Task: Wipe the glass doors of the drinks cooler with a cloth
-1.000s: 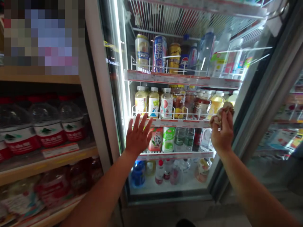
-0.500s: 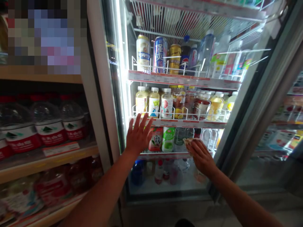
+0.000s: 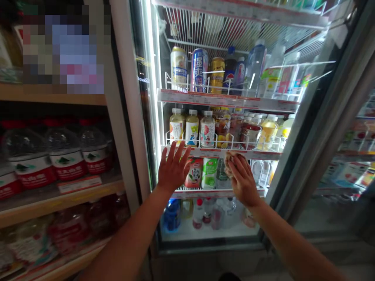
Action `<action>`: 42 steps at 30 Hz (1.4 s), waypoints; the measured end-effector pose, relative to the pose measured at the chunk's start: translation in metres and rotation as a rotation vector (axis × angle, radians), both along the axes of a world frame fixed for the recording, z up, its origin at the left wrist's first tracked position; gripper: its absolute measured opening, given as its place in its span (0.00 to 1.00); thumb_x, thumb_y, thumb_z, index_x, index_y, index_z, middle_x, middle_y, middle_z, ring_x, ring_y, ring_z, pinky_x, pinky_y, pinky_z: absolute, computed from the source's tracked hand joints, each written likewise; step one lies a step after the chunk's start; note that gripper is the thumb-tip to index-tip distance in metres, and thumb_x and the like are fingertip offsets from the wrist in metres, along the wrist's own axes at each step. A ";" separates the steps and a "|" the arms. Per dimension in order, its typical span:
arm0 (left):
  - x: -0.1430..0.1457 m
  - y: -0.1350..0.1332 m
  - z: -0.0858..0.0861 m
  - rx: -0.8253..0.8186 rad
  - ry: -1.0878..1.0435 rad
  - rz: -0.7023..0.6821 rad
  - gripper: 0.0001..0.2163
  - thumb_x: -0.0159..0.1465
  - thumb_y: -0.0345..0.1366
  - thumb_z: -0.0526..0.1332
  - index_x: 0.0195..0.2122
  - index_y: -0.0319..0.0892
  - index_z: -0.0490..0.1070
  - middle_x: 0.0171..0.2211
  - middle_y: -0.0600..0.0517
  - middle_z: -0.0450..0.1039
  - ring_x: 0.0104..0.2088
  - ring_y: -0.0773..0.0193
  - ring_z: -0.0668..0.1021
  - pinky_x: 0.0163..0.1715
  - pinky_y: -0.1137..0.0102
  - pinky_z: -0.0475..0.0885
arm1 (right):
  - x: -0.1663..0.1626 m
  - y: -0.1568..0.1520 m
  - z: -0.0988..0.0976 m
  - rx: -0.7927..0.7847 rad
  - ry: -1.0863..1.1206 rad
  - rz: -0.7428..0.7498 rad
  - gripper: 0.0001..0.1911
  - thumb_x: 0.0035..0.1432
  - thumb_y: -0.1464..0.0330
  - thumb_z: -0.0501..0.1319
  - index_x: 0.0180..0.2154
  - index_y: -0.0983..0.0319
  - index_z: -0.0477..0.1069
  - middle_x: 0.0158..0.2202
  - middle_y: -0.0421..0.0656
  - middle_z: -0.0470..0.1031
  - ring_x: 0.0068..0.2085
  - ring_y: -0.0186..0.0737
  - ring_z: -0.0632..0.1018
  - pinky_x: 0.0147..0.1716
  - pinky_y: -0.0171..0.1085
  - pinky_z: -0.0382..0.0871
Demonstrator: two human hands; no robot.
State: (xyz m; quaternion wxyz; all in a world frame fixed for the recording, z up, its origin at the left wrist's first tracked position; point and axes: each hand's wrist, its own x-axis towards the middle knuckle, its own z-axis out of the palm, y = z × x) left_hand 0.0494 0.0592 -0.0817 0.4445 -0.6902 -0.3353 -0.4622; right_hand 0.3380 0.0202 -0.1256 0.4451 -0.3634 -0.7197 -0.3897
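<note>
A crumpled cloth (image 3: 229, 163) lies under the fingers of my right hand (image 3: 243, 179), which presses it against the glass door (image 3: 205, 224) of a lit drinks fridge. My left hand (image 3: 174, 168) rests on the same glass further left, fingers spread and nothing in it. Behind that hand, inside the fridge, stand a red drink carton (image 3: 193, 173) and a green one (image 3: 209, 173). Bottled drinks with white caps (image 3: 191, 127) line the shelf just above both hands. Part of the cloth is hidden by my right fingers.
Higher up, tall cans (image 3: 200, 70) and bottles stand on a wire shelf. Large water bottles with red labels (image 3: 67, 160) fill a wooden shelf (image 3: 96, 195) at the left. A metal door frame (image 3: 310, 152) runs along the right, beside another fridge section.
My right hand has slid the cloth upward on the glass, and its fingers now point more upward. The left hand stays in place. The view has shifted slightly.
</note>
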 end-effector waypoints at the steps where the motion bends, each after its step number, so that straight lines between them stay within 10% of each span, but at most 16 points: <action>1: 0.000 0.000 0.000 -0.006 -0.001 -0.006 0.34 0.68 0.38 0.58 0.72 0.47 0.41 0.71 0.48 0.46 0.72 0.53 0.46 0.71 0.54 0.42 | -0.006 0.000 0.003 0.014 0.023 0.004 0.37 0.64 0.75 0.56 0.70 0.55 0.48 0.69 0.48 0.57 0.70 0.54 0.59 0.64 0.61 0.64; 21: -0.001 0.001 -0.002 -0.031 0.009 0.007 0.34 0.68 0.39 0.58 0.72 0.45 0.43 0.71 0.46 0.48 0.72 0.52 0.47 0.71 0.52 0.43 | -0.061 -0.008 -0.014 -0.223 -0.400 0.133 0.35 0.61 0.78 0.52 0.69 0.61 0.52 0.68 0.43 0.60 0.70 0.43 0.58 0.70 0.50 0.54; 42: -0.003 0.000 -0.003 -0.020 0.007 0.005 0.35 0.68 0.38 0.58 0.72 0.44 0.40 0.70 0.45 0.49 0.72 0.51 0.48 0.70 0.52 0.45 | -0.136 0.026 0.146 0.039 0.041 0.091 0.36 0.68 0.73 0.46 0.72 0.52 0.35 0.72 0.40 0.51 0.72 0.45 0.50 0.71 0.54 0.50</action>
